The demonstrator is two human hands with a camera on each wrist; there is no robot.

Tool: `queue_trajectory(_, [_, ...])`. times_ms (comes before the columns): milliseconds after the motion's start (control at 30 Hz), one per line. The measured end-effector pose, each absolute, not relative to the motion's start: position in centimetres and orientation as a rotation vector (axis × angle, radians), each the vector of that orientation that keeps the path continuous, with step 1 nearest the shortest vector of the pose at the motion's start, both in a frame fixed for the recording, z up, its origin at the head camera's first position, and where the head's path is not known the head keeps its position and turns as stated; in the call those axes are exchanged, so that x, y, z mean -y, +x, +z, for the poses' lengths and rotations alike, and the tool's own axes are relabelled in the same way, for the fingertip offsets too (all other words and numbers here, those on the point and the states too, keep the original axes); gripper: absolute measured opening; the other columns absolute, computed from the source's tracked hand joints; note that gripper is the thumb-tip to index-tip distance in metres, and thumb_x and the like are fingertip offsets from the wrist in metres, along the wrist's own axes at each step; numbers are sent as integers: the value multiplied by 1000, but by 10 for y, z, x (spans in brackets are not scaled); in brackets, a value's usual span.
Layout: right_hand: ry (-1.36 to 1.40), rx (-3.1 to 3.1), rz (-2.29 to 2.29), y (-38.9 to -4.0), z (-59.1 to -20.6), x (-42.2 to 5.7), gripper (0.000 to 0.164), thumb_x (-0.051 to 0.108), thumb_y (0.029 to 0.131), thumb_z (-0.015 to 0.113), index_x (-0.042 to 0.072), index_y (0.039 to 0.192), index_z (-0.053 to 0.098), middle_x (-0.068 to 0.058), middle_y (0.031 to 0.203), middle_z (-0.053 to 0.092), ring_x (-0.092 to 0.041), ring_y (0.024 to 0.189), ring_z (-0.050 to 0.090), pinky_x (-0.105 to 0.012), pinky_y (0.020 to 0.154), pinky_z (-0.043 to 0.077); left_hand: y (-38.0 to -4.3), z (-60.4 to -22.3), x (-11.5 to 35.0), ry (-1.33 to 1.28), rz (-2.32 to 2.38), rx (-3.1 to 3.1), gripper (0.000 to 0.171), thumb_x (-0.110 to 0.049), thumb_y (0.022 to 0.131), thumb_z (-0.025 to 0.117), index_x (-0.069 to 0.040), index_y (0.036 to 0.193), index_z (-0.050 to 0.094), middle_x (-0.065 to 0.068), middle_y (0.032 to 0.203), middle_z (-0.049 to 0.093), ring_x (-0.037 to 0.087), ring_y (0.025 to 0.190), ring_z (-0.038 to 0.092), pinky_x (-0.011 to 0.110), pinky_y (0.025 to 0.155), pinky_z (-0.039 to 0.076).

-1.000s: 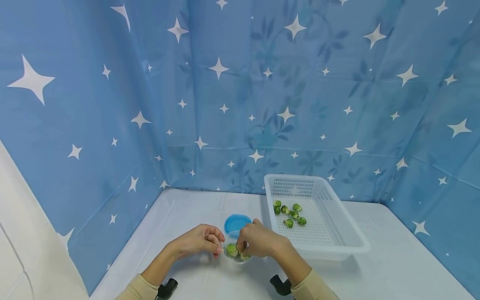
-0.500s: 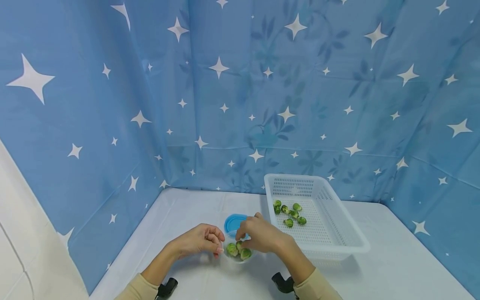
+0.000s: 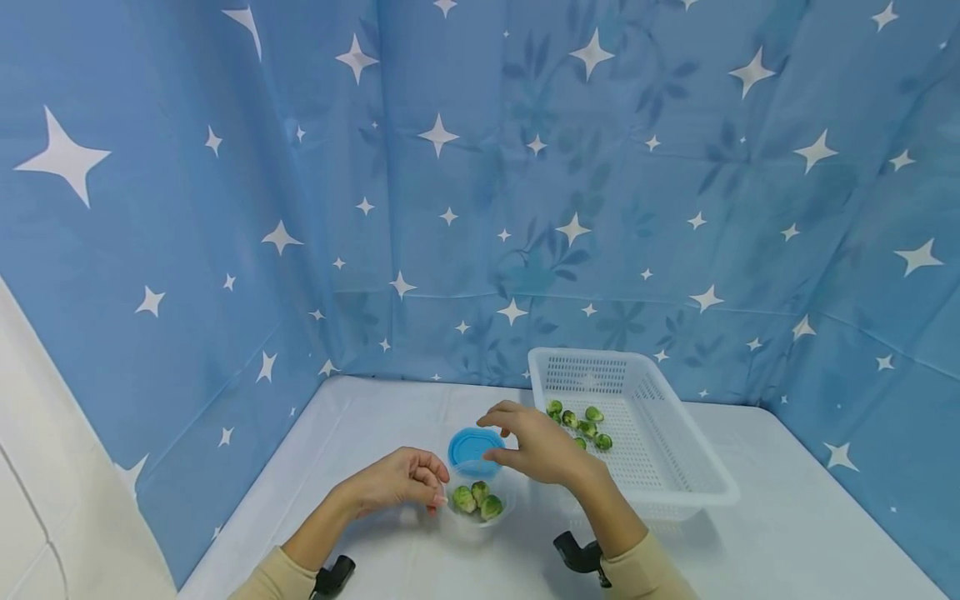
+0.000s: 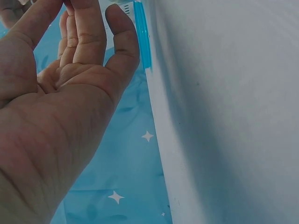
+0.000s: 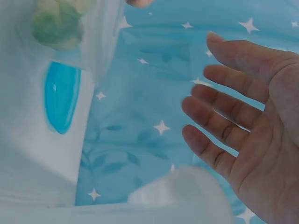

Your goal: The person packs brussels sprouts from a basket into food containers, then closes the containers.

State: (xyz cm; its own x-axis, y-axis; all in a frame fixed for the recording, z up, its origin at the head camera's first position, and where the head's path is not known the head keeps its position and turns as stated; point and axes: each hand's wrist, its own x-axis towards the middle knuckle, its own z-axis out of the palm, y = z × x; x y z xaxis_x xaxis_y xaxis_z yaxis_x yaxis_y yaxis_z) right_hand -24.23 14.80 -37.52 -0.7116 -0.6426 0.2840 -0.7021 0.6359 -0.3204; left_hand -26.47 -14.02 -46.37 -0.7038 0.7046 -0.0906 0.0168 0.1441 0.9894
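Observation:
A small clear plastic tub (image 3: pixel 508 502) stands on the table with 3 green Brussels sprouts (image 3: pixel 464 499) in it. At the tub's left rim, my left hand (image 3: pixel 399 483) pinches the edge between thumb and fingers; its fingertips are partly cut off at the top of the left wrist view. My right hand (image 3: pixel 536 443) is raised just beyond the tub, holding nothing, its fingers (image 5: pixel 208 144) spread and loosely bent in the right wrist view. Behind the tub lies a round blue lid (image 3: pixel 471 447), its right side overlapped by my right thumb.
To the right, a white perforated basket (image 3: pixel 693 454) holds several more Brussels sprouts (image 3: pixel 587 428) at its left side. My right forearm crosses in front of its near left corner. A blue curtain with stars (image 3: pixel 465 258) hangs behind the white table (image 3: pixel 375 417).
My right hand has let go of a sprout in the tub, opened, and moved up and right toward the basket. My left hand has stayed at the tub's rim.

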Motion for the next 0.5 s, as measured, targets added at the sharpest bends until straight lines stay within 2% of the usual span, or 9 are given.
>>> queue_trajectory(233, [991,2680,675,-243,-360,-156,65,31,96,77,18,154,50,-2,153,52,-19,114,65,-34,82,58,-265,-464,141,693,1605,-1869,37,-7,96,72,13,124,58,0,86,75,16,78,73,36,82,60])
queue_trajectory(500, [896,2686,670,-245,-344,-167,80,33,95,79,21,162,37,-4,164,39,-25,127,62,-45,93,59,-266,-465,141,695,1605,-1869,40,-10,95,75,12,123,58,1,86,75,16,78,73,34,80,60])
